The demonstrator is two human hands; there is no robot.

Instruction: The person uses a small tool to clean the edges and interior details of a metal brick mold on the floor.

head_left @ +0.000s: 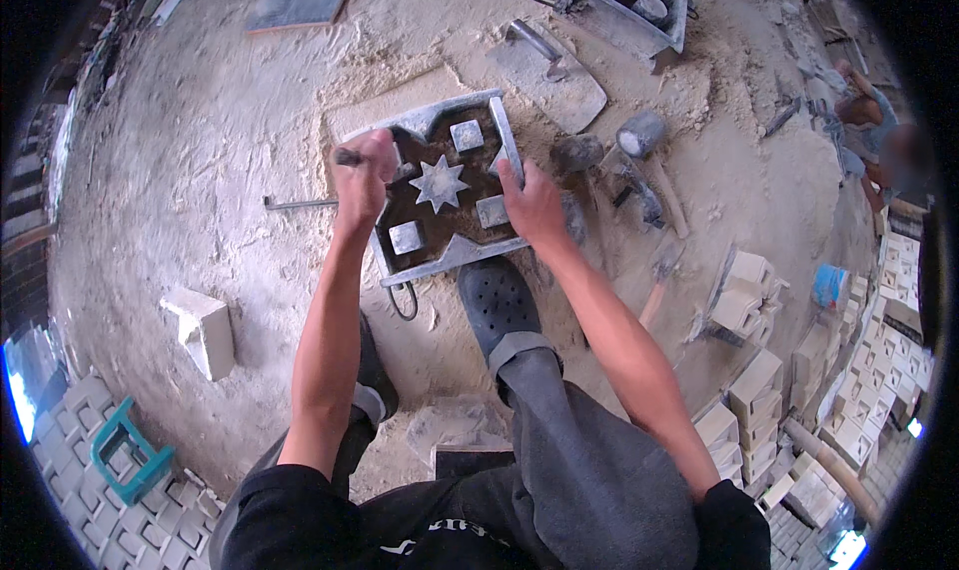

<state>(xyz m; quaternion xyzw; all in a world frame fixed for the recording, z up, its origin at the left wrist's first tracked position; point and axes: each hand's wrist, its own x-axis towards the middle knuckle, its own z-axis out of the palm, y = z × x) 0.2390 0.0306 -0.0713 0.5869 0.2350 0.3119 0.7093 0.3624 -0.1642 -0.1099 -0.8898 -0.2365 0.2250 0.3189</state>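
Observation:
A rectangular grey mould lies tilted on the sandy ground in front of me. Inside its dark bed stand an eight-pointed star block and several pale square blocks. My left hand is a closed, slightly blurred fist over the mould's left side, around a dark-ended handle; what the handle belongs to is hidden. A thin metal rod sticks out to the left below that fist. My right hand grips the mould's right edge, thumb along the rim.
Beyond the mould lie a flat trowel and a second mould. Mallets and tools are on the right. Pale cast blocks are stacked right, one block left, near a green stool. Another person sits far right.

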